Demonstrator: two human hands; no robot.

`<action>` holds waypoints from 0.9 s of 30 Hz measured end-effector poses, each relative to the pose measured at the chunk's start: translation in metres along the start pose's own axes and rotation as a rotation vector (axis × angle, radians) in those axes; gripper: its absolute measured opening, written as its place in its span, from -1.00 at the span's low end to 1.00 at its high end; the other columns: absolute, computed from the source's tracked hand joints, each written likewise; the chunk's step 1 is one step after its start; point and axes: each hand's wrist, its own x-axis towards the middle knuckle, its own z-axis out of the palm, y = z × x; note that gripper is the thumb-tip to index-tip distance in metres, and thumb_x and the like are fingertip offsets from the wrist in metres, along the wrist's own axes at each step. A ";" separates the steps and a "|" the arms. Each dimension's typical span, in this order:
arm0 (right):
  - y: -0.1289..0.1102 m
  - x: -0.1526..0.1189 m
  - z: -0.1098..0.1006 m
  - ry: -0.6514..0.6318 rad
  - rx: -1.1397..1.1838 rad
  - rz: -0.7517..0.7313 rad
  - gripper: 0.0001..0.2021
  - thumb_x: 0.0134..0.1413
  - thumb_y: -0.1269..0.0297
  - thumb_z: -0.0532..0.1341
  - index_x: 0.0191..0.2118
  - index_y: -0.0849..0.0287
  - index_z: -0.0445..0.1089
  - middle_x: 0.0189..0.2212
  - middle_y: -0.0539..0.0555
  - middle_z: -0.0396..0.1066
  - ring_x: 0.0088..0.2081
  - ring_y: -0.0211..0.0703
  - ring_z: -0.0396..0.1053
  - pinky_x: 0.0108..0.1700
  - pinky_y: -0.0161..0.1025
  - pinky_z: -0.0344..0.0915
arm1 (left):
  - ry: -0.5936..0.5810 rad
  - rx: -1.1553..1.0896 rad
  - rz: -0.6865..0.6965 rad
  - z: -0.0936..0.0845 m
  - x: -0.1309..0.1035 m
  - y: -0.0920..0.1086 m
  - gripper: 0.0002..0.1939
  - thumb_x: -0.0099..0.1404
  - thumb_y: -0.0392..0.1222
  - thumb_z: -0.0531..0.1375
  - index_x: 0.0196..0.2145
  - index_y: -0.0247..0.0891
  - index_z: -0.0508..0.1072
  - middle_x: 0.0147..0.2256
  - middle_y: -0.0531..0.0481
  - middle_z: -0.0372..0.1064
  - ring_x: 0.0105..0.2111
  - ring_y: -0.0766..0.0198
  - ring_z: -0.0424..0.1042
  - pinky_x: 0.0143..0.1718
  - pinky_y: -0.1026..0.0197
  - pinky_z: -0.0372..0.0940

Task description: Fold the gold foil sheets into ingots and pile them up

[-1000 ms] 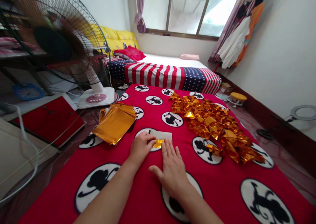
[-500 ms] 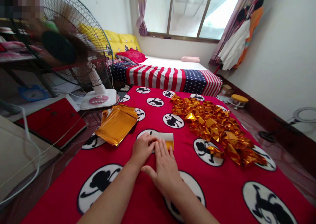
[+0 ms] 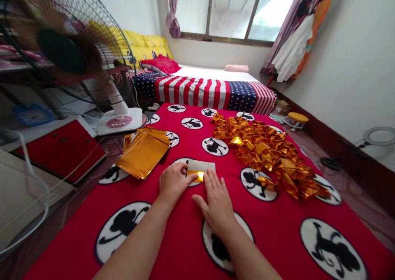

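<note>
A small sheet of gold foil paper [image 3: 195, 176] lies partly folded on the red cloth, its grey-white back showing along the far strip. At its left end, my left hand [image 3: 173, 182] has curled fingers and a thumb laid along the gold part, gripping the edge. My right hand [image 3: 218, 204] rests flat with stretched fingers on the right end, thumb spread apart. Left of the hands sits a stack of flat gold foil sheets [image 3: 143, 152]. To the right is a heap of folded gold foil pieces [image 3: 262, 148], with one folded piece [image 3: 268, 183] at its near edge.
The red cloth [image 3: 265, 239] with black monkey figures in white circles covers the surface. A running fan [image 3: 119, 119] stands at the left beside a red panel [image 3: 61, 150]. Behind are a bed with a striped cover [image 3: 191, 91], a yellow stool [image 3: 298, 117] and a window.
My right hand has slid right along the foil paper to its right end. My left thumb now lies across the gold part. The view has shifted slightly.
</note>
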 end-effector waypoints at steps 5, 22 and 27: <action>0.005 0.002 0.008 0.114 0.181 -0.001 -0.41 0.20 0.09 0.13 0.26 0.31 0.18 0.33 0.27 0.01 0.35 0.07 -0.05 0.34 0.14 -0.13 | -0.076 -0.011 0.058 -0.001 0.003 -0.001 -0.74 0.04 0.01 0.35 -0.41 -0.20 0.49 -0.46 0.07 0.43 -0.44 0.27 0.36 -0.46 0.27 0.06; 0.024 0.020 0.000 0.483 1.198 0.294 -0.75 0.09 0.08 0.24 -0.28 0.18 0.41 -0.40 0.03 0.45 -0.37 -0.19 0.39 -0.32 -0.29 0.30 | -0.139 -0.624 0.001 0.006 0.006 -0.005 -0.75 0.06 -0.05 0.30 -0.47 -0.33 0.51 -0.57 0.06 0.34 -0.57 0.36 0.21 -0.53 0.33 0.06; 0.029 0.021 -0.005 0.463 1.123 0.339 -0.68 0.07 0.04 0.25 -0.50 0.20 0.37 -0.64 -0.09 0.23 -0.58 -0.33 0.11 -0.50 -0.35 0.08 | -0.134 -0.737 -0.026 0.004 0.005 -0.002 -0.73 0.05 -0.03 0.30 -0.50 -0.34 0.50 -0.57 0.04 0.38 -0.58 0.36 0.29 -0.54 0.34 0.12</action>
